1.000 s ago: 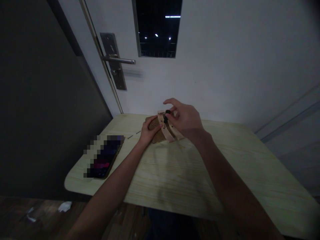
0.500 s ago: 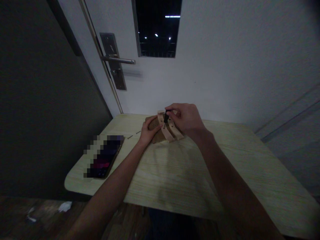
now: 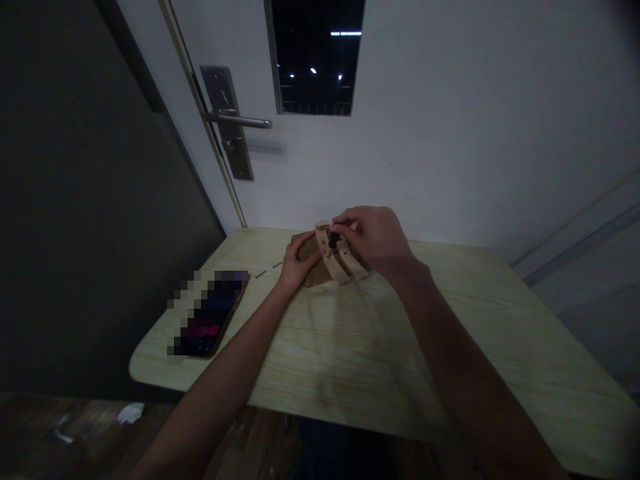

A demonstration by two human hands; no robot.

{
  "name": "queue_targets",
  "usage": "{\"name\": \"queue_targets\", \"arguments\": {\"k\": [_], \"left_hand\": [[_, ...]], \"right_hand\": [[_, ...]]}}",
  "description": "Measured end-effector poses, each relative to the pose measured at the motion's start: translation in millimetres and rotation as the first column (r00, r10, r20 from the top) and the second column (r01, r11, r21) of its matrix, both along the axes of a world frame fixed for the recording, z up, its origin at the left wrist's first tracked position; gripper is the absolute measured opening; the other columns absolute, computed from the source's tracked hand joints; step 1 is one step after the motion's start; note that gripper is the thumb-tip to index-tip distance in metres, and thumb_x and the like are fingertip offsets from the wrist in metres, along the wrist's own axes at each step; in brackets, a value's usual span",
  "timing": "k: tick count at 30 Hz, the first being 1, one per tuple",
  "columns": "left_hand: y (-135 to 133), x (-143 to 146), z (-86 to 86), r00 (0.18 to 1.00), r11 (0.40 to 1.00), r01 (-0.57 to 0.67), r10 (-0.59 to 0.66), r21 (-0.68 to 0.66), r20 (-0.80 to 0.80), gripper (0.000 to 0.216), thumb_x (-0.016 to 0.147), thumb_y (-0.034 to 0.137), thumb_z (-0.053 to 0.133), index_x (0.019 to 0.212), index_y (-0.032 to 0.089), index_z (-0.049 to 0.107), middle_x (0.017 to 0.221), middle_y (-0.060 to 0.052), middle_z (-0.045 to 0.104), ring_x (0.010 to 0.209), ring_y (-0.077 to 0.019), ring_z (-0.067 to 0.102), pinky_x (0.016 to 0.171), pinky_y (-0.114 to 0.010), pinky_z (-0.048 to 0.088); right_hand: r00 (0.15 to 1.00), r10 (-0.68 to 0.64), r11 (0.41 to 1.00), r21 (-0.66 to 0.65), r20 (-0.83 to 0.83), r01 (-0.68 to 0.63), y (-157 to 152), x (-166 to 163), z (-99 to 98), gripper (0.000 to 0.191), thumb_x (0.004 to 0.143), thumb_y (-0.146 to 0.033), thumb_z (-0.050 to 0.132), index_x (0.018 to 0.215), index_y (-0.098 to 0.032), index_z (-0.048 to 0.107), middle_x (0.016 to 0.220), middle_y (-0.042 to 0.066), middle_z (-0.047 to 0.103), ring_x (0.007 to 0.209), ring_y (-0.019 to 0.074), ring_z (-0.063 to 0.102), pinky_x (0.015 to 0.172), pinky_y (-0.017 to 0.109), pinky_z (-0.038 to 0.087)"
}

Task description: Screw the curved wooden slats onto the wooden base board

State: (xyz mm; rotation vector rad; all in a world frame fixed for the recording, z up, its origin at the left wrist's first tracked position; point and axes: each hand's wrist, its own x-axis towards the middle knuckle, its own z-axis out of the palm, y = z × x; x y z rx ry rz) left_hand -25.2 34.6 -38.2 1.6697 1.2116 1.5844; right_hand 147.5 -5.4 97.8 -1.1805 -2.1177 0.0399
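Note:
My left hand (image 3: pixel 296 262) grips the near-left end of a brown, sandal-like piece (image 3: pixel 316 275), its thumb lying over the top. Two pale bands (image 3: pixel 336 268) with small dark holes curve across that piece. Between the thumb and fingertips of my right hand (image 3: pixel 374 235) is a small black-handled tool (image 3: pixel 334 239). It points down at the left band, where a small metallic bit shows by its lower end. The tip is too small to make out. The fingers partly hide the far end of the right band.
Two thin metal pins or screws (image 3: pixel 261 274) lie left of my left hand. A phone (image 3: pixel 213 317), partly pixelated, rests at the table's left side. The pale wooden table (image 3: pixel 320 360) meets a white door with a metal handle (image 3: pixel 245 122).
My right hand and the black-handled tool have shifted very slightly, and less of the tool's handle shows above the bands. My left hand keeps its hold on the brown piece.

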Motion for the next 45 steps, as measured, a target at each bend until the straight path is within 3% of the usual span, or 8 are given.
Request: {"name": "queue_targets", "arguments": {"k": [5, 11, 17, 20, 27, 34, 41, 45], "left_hand": [[1, 0, -1.6, 1.0, 1.0, -0.002, 0.002, -0.005, 0.013, 0.048, 0.071, 0.038, 0.075, 0.116, 0.026, 0.063, 0.121, -0.007, 0.062, 0.114, -0.0246, 0.055, 0.105, -0.045, 0.039], [0, 0, -1.4, 1.0, 1.0, -0.005, 0.005, 0.006, -0.003, 0.048, 0.071, 0.038, 0.075, 0.117, 0.026, 0.063, 0.121, -0.006, 0.062, 0.114, -0.0244, 0.055, 0.105, -0.045, 0.039], [2, -1, -1.5, 1.0, 1.0, 0.0, 0.0, -0.01, -0.012, 0.049, 0.071, 0.037, 0.075, 0.117, 0.026, 0.062, 0.121, -0.007, 0.062, 0.114, -0.0246, 0.055, 0.106, -0.046, 0.038], [2, -1, -1.7, 1.0, 1.0, -0.002, 0.002, 0.002, -0.016, 0.049, 0.071, 0.036, 0.075, 0.117, 0.026, 0.063, 0.121, -0.006, 0.062, 0.114, -0.0245, 0.055, 0.105, -0.046, 0.038], [1, 0, -0.6, 1.0, 1.0, 0.005, -0.005, 0.015, -0.003, 0.047, 0.072, 0.037, 0.075, 0.116, 0.026, 0.063, 0.119, -0.006, 0.063, 0.113, -0.0236, 0.056, 0.104, -0.043, 0.04], [0, 0, -0.5, 1.0, 1.0, -0.007, 0.007, -0.006, -0.004, 0.05, 0.071, 0.037, 0.075, 0.117, 0.025, 0.062, 0.12, -0.007, 0.062, 0.113, -0.0245, 0.056, 0.104, -0.044, 0.04], [-1, -1, -0.3, 1.0, 1.0, -0.005, 0.005, -0.008, 0.0, 0.049, 0.071, 0.04, 0.075, 0.116, 0.027, 0.063, 0.118, -0.007, 0.062, 0.111, -0.0243, 0.056, 0.103, -0.045, 0.041], [1, -1, -1.7, 1.0, 1.0, 0.017, -0.017, 0.0, 0.001, 0.049, 0.072, 0.041, 0.074, 0.117, 0.026, 0.062, 0.12, -0.007, 0.062, 0.112, -0.024, 0.057, 0.103, -0.044, 0.042]], "right_hand": [[0.996, -0.009, 1.0, -0.012, 0.085, 0.01, -9, 0, 7.3, 0.019, 0.085, -0.022, 0.058, 0.096, -0.018, 0.074, 0.089, 0.007, 0.074, 0.072, 0.0174, 0.063, 0.068, 0.029, 0.044], [1.0, -0.023, 1.0, -0.012, -0.021, 0.022, -2, -2, -0.4, 0.013, 0.082, -0.03, 0.064, 0.084, -0.017, 0.069, 0.078, 0.004, 0.071, 0.066, 0.0142, 0.06, 0.064, 0.027, 0.042], [0.996, 0.011, 1.0, 0.005, -0.09, -0.011, 4, -3, -6.7, 0.015, 0.084, -0.027, 0.06, 0.096, -0.023, 0.068, 0.072, -0.001, 0.068, 0.065, 0.0133, 0.06, 0.063, 0.026, 0.042], [0.999, -0.004, 1.0, 0.011, -0.051, 0.005, 3, -2, -5.9, 0.014, 0.085, -0.031, 0.061, 0.089, -0.023, 0.072, 0.079, 0.001, 0.072, 0.069, 0.0147, 0.062, 0.066, 0.027, 0.043], [1.0, 0.03, 1.0, 0.0, 0.001, -0.03, 1, 2, -4.8, 0.026, 0.086, -0.022, 0.055, 0.105, -0.02, 0.072, 0.101, 0.006, 0.073, 0.079, 0.0175, 0.065, 0.074, 0.031, 0.047], [0.989, 0.137, 0.991, 0.022, -0.055, -0.135, 5, 1, -5.8, 0.022, 0.082, -0.016, 0.055, 0.099, -0.018, 0.069, 0.091, 0.004, 0.07, 0.078, 0.0152, 0.061, 0.075, 0.028, 0.045], [0.998, 0.042, 0.999, 0.031, -0.042, -0.04, 5, 1, -6.6, 0.016, 0.085, -0.026, 0.058, 0.092, -0.021, 0.071, 0.086, 0.004, 0.067, 0.075, 0.015, 0.056, 0.072, 0.028, 0.041], [0.997, 0.058, 0.998, 0.014, -0.044, -0.057, 5, 4, -7.5, 0.022, 0.086, -0.026, 0.056, 0.1, -0.02, 0.071, 0.092, 0.005, 0.069, 0.076, 0.0153, 0.058, 0.074, 0.029, 0.042]]}}
